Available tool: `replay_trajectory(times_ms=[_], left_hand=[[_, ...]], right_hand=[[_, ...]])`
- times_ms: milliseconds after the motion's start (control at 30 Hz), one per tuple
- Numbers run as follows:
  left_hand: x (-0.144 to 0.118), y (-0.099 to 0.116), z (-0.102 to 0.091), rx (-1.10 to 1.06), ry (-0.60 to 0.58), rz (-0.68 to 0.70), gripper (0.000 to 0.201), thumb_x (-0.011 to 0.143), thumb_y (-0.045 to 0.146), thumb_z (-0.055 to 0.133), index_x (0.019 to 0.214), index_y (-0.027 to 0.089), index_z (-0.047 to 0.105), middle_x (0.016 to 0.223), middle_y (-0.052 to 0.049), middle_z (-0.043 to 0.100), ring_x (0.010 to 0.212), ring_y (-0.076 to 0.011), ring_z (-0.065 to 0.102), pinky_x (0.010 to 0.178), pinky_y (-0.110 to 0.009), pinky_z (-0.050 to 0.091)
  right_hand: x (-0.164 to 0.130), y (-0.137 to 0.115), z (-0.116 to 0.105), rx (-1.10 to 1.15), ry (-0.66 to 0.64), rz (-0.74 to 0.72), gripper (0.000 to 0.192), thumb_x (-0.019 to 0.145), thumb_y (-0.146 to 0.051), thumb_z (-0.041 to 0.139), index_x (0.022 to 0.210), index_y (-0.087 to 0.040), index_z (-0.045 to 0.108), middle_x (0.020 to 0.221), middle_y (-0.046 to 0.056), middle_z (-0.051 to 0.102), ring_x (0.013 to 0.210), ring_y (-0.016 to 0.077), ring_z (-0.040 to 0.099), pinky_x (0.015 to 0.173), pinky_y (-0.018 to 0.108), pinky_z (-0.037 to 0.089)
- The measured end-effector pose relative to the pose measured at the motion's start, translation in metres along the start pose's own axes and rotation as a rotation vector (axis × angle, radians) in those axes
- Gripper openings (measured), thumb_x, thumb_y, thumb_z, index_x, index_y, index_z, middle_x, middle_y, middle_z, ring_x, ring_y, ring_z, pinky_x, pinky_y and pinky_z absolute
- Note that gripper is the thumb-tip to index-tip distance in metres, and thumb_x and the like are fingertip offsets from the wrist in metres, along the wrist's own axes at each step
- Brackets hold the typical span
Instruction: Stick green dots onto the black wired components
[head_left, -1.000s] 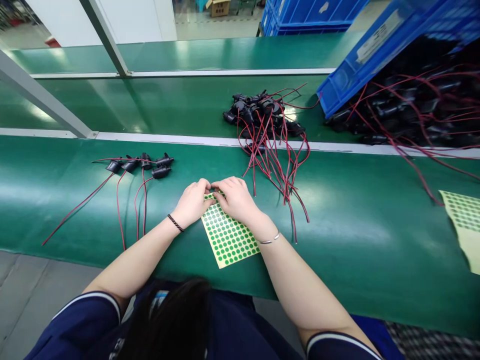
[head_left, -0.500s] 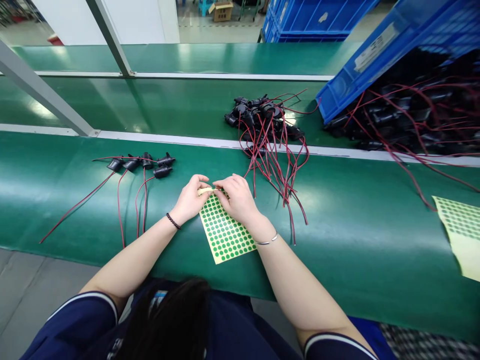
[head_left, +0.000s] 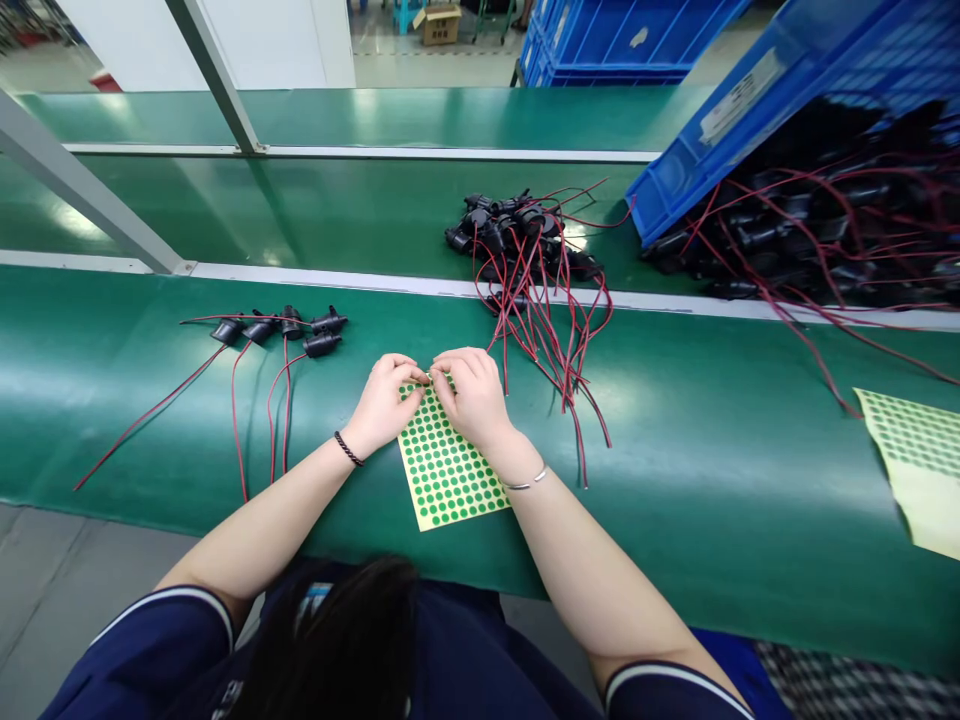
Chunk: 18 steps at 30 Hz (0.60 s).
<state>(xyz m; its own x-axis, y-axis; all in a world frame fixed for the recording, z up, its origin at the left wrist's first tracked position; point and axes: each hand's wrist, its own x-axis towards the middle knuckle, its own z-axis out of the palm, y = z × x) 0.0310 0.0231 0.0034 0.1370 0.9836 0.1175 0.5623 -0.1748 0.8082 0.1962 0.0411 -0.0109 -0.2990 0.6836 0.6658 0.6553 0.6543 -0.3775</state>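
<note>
sticker sheet (head_left: 450, 475) top edge hidden under fingers, second sheet (head_left: 911, 465) cut off — right edge

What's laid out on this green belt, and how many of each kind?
Sticker sheets: 2, one under the hands, one at the right edge
Separate wired black parts, left: 5
Heap of wired parts: 1
Blue crate: 1
Total: 9

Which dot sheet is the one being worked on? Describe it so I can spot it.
On the near green belt, look centre, just below both hands. The dot sheet lies flat there, its far edge under the fingertips. The other sheet sits alone at the right edge, untouched.
</note>
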Motion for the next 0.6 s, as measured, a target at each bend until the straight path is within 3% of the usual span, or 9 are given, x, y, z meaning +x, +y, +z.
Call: replay_trajectory(times_ms=[167, 333, 600], left_hand=[[0.0, -0.0073, 0.004, 0.008, 0.018, 0.05, 0.022, 0.081, 0.011, 0.061, 0.099, 0.02, 0.069, 0.109, -0.009, 0.061, 0.11, -0.0236, 0.06, 0.103, -0.046, 0.049], [-0.0001, -0.0098, 0.0033, 0.002, 0.047, 0.084, 0.023, 0.084, 0.011, 0.057, 0.102, 0.02, 0.068, 0.114, -0.01, 0.06, 0.114, -0.0245, 0.059, 0.104, -0.048, 0.049], [-0.0008, -0.0078, 0.0051, -0.01, -0.009, 0.071, 0.026, 0.085, 0.011, 0.054, 0.103, 0.02, 0.071, 0.125, -0.012, 0.058, 0.122, -0.0253, 0.056, 0.109, -0.048, 0.046]], right_hand=[[-0.0007, -0.0023, -0.0005, 0.045, 0.027, -0.036, 0.01, 0.095, -0.023, 0.058, 0.091, -0.023, 0.067, 0.093, 0.005, 0.073, 0.093, 0.0224, 0.063, 0.089, 0.042, 0.047], [-0.0012, -0.002, 0.0008, 0.202, 0.053, 0.107, 0.011, 0.094, -0.024, 0.06, 0.097, -0.024, 0.07, 0.095, 0.006, 0.071, 0.094, 0.0229, 0.063, 0.084, 0.042, 0.052], [-0.0013, 0.0007, 0.0029, 0.193, 0.086, 0.083, 0.006, 0.09, -0.022, 0.063, 0.088, -0.023, 0.069, 0.093, 0.007, 0.071, 0.092, 0.0239, 0.062, 0.084, 0.043, 0.05]])
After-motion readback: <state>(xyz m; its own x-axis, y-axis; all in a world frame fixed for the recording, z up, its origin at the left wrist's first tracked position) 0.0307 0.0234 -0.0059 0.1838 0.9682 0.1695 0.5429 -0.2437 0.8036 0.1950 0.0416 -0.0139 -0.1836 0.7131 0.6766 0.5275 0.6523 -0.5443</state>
